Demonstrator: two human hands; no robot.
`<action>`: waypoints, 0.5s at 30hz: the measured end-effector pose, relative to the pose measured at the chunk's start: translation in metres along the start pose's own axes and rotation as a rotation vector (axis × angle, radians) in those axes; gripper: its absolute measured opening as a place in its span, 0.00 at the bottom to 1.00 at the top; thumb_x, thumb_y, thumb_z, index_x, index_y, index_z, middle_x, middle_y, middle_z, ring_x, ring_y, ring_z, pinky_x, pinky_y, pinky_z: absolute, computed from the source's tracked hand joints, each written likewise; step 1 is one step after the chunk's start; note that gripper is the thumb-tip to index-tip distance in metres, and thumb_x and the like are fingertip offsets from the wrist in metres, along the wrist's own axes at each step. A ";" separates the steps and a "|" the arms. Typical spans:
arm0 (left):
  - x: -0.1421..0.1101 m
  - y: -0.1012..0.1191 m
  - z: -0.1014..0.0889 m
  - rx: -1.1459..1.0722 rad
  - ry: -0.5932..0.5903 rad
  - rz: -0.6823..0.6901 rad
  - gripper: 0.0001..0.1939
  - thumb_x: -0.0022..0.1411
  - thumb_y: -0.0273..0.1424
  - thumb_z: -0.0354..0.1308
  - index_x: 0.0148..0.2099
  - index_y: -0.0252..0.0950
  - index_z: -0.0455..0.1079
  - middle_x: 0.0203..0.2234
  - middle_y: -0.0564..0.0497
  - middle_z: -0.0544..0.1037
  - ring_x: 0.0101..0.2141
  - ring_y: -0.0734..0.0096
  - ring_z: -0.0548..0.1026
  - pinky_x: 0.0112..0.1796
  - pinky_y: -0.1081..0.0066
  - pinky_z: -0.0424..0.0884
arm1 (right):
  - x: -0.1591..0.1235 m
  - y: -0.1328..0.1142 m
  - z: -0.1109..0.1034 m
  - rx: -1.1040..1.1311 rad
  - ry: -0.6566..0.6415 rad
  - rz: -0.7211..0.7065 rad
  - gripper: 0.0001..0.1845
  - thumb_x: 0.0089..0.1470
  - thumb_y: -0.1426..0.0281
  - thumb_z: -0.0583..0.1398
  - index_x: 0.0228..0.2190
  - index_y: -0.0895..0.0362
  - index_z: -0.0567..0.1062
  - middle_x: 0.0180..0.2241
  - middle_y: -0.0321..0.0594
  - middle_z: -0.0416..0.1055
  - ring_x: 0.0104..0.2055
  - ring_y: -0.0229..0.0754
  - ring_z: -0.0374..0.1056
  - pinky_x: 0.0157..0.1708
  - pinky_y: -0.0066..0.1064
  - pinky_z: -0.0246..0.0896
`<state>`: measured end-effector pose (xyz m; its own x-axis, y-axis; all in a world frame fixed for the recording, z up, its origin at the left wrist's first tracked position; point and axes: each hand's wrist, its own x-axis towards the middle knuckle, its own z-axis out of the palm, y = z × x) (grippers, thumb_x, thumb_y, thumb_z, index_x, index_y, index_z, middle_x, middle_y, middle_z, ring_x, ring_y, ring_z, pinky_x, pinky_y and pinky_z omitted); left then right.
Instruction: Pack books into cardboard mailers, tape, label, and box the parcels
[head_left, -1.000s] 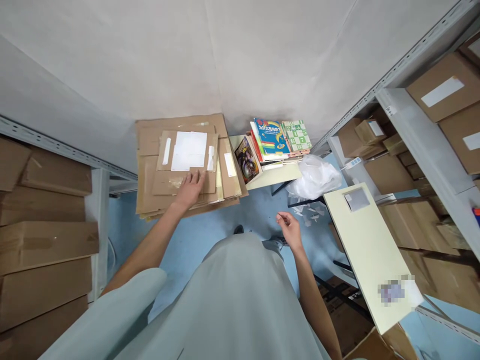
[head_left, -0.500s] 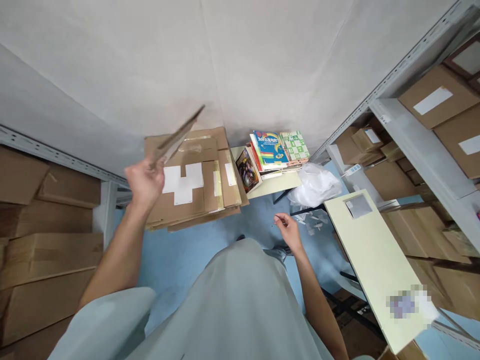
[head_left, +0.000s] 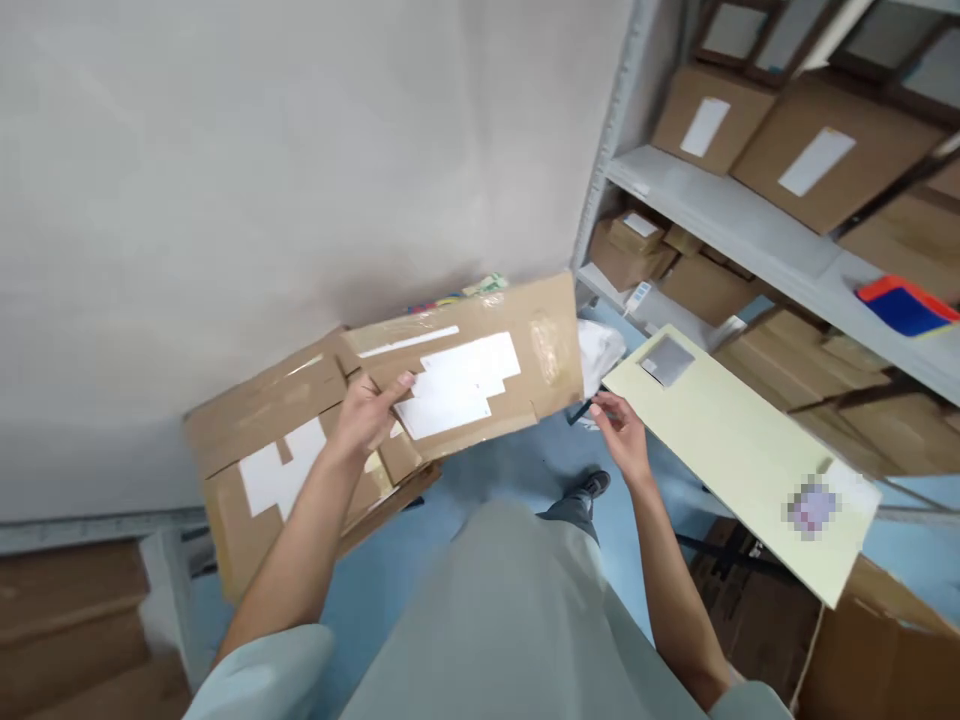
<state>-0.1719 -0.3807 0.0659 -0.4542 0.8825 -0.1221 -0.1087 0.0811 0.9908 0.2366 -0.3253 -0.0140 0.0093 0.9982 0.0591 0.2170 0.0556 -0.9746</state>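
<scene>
My left hand (head_left: 366,418) is closed on the near left end of a flattened cardboard box (head_left: 555,330), its thumb lying on top. White paper labels and shiny tape cover this piece, which is held tilted over the books, so only their top edges (head_left: 484,285) show. Under my left forearm lies a stack of flattened cardboard (head_left: 225,440), also with white labels. My right hand (head_left: 624,440) hovers beside the corner of a pale yellow table, fingers loosely curled and apart, with nothing visible in them. A gap separates it from the cardboard's right end.
On the pale yellow table (head_left: 720,440) are a grey square item (head_left: 666,360) and a blurred-out item. Metal shelves (head_left: 720,220) with cardboard boxes stand at right, and more boxes (head_left: 75,630) at lower left. A white plastic bag (head_left: 600,350) sits behind the cardboard. An open carton (head_left: 885,650) is at lower right.
The cardboard in my left hand has swung from edge-on and raised to lying broadside, further right, now over the books. My view has turned right. My right hand now appears beside the table corner.
</scene>
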 end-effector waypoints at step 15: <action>0.069 -0.105 0.410 0.327 -0.916 -0.163 0.44 0.50 0.62 0.77 0.58 0.34 0.79 0.56 0.37 0.86 0.58 0.43 0.83 0.62 0.47 0.77 | -0.004 0.098 -0.269 -0.014 0.426 0.244 0.26 0.58 0.43 0.71 0.41 0.53 0.79 0.40 0.44 0.86 0.43 0.52 0.81 0.50 0.45 0.78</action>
<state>0.1708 -0.1381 -0.0224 0.4206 0.8554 -0.3024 0.2034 0.2359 0.9502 0.5203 -0.3297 -0.0517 0.4597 0.8841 -0.0841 0.1724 -0.1817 -0.9681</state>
